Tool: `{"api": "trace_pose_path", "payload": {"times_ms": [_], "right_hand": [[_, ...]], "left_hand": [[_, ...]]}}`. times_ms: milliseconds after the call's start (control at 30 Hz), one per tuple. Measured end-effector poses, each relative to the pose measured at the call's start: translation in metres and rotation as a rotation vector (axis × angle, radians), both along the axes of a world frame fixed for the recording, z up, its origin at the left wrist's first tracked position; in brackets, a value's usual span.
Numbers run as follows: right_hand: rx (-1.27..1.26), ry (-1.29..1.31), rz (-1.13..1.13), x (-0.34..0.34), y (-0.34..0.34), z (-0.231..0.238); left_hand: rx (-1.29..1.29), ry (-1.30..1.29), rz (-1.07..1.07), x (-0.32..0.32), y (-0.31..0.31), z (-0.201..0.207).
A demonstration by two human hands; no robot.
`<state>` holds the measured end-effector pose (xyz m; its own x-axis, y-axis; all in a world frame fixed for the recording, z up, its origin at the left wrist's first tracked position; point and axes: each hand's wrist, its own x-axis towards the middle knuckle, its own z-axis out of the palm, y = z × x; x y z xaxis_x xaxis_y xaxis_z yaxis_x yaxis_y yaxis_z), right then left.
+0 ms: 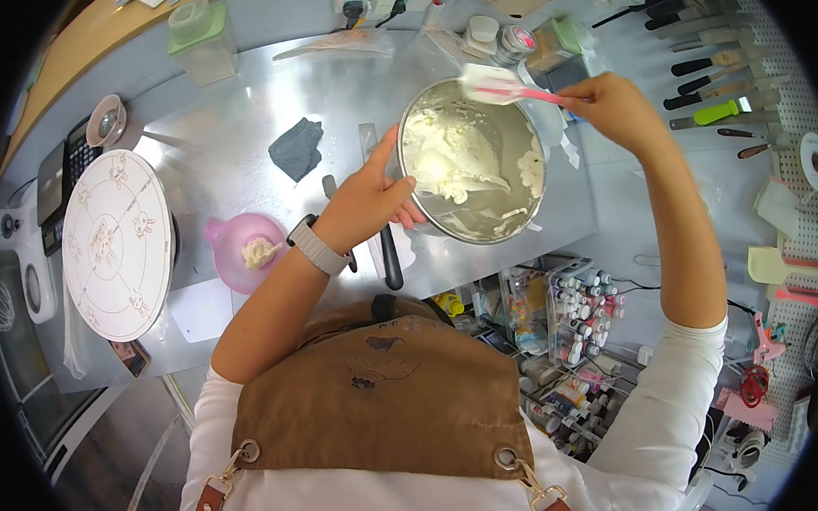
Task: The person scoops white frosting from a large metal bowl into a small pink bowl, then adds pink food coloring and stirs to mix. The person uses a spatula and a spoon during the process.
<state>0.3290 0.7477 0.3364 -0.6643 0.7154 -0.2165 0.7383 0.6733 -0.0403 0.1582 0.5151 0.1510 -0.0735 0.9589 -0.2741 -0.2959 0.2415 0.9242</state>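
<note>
The right grip (617, 114) is curled tight round the pink handle of a spatula (503, 86), whose pale head lies over the far rim of a metal bowl (505, 140); whether it touches the rim I cannot tell. The left grip (368, 198) holds the bowl at its left side, thumb at the rim and fingertips showing below it against the outer wall. The bowl tilts, its mouth toward the viewer, with cream (447, 156) heaped mainly in its left half and smeared on the wall.

The right arm reaches far out and bends back inward at the elbow; the left forearm angles up from the lower edge, a watch (320, 247) on its wrist.

Beneath the bowl is a shiny metal bench (221, 135). On it, a black-handled tool (390, 257) lies just beside the left grip, a dark cloth (296, 150) farther off, and a pink bowl (228, 263) with a dab of cream near a round white turntable (118, 245).

To the right, knives and other tools hang along a pegboard (805, 198) above a rack of small bottles (584, 311).
</note>
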Motion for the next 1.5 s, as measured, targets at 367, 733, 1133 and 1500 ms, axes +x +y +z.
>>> {"api": "trace_pose_path", "payload": {"times_ms": [367,733,1133,1500], "right_hand": [[0.602,-0.393,1.116,-0.041,-0.016,-0.016],[0.28,-0.729,0.514,-0.008,0.024,-0.007],[-1.151,0.06,-0.457,0.108,-0.048,-0.044],[-0.144,0.359,-0.099,0.16,-0.132,-0.082]], "left_hand": [[0.082,0.509,0.064,-0.034,0.05,-0.004],[0.085,0.474,0.116,-0.032,0.051,0.001],[0.051,0.313,0.103,-0.007,0.028,-0.001],[0.012,-0.034,0.1,0.036,-0.025,0.005]]}}
